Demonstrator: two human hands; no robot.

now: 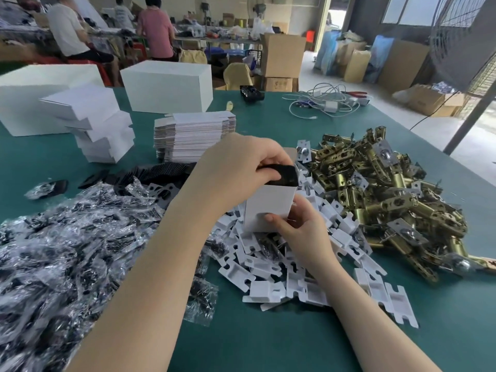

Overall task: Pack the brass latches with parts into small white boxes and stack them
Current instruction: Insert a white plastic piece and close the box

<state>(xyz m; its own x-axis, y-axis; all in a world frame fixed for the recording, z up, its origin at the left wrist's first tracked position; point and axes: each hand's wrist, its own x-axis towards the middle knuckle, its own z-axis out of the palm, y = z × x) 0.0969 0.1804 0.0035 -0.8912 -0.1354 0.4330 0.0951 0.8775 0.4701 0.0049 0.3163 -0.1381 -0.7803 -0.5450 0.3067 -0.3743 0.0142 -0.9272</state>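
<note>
A small white box point(268, 208) stands upright with its top open at the middle of the green table point(295, 339). My right hand point(298, 232) grips its lower right side, thumb on the front face. My left hand point(241, 162) pinches a black part point(285, 174) at the box's open mouth. A heap of brass latches point(389, 194) lies to the right. White plastic inserts point(281, 269) are scattered under and around the box. Clear bags of black screws point(67, 242) cover the left. Closed small white boxes point(99, 127) are stacked at the back left.
A pile of flat box blanks point(193, 135) sits behind my hands. Two large white cartons point(166, 84) stand at the back. Black plates point(161, 170) lie left of the box. White cables point(327, 103) lie far right. People sit beyond the table.
</note>
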